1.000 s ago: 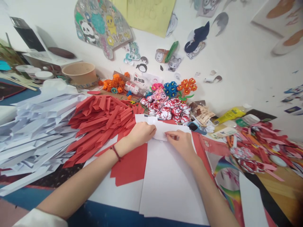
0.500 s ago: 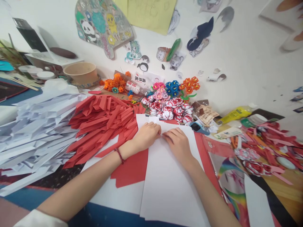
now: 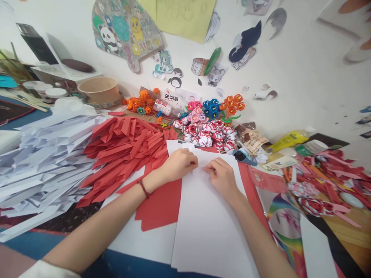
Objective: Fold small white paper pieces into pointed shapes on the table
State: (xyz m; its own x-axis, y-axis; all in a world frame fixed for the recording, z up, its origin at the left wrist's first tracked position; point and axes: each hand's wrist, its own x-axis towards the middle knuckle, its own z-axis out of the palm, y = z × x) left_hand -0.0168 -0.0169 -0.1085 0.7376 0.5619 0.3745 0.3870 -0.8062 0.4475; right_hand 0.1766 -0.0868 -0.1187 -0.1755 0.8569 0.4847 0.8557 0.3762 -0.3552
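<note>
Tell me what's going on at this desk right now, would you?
A person has the left hand and right hand close together, fingers curled, over the far end of a large white sheet. Whether they pinch any paper there is hard to tell. A red sheet shows beside the white one. To the left lie red folded strips and, beyond those, white folded strips. Red-and-white flowers sit past the sheet's far edge.
</note>
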